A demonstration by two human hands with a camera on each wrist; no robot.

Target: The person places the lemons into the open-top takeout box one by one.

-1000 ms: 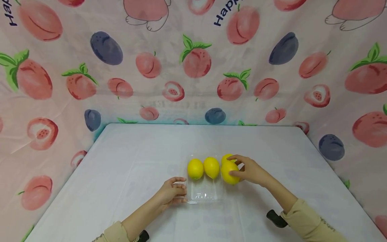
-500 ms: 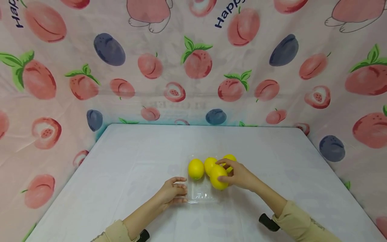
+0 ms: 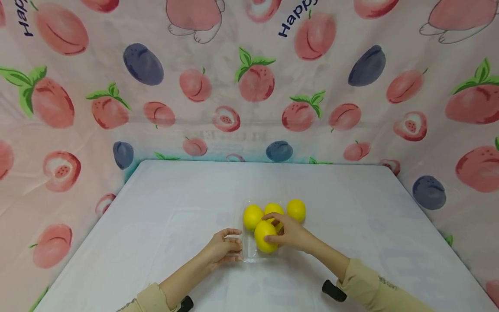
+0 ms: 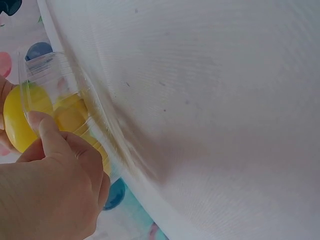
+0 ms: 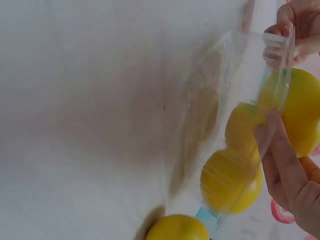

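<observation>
A clear plastic box [image 3: 250,256] stands on the white tabletop. My left hand [image 3: 222,248] holds its left wall, the thumb at the rim in the left wrist view. My right hand [image 3: 293,233] grips a yellow lemon [image 3: 266,238] over the near part of the box; in the right wrist view this lemon [image 5: 300,112] is at rim height. Two lemons sit side by side in the far part of the box, the left lemon [image 3: 252,216] and the right lemon [image 3: 274,209], which my right fingers partly cover. Another lemon [image 3: 296,210] lies outside, just right of the box.
The table [image 3: 187,190] is covered with a white cloth. Behind and beside it hangs a fruit-printed curtain [image 3: 226,86]. A dark strap piece [image 3: 334,290] shows under my right sleeve, with a similar dark piece [image 3: 186,303] by the left.
My right hand has carried the lemon leftward and slightly nearer, from the box's right side to over its near part. The lemon outside is now uncovered. My left hand stays at the box.
</observation>
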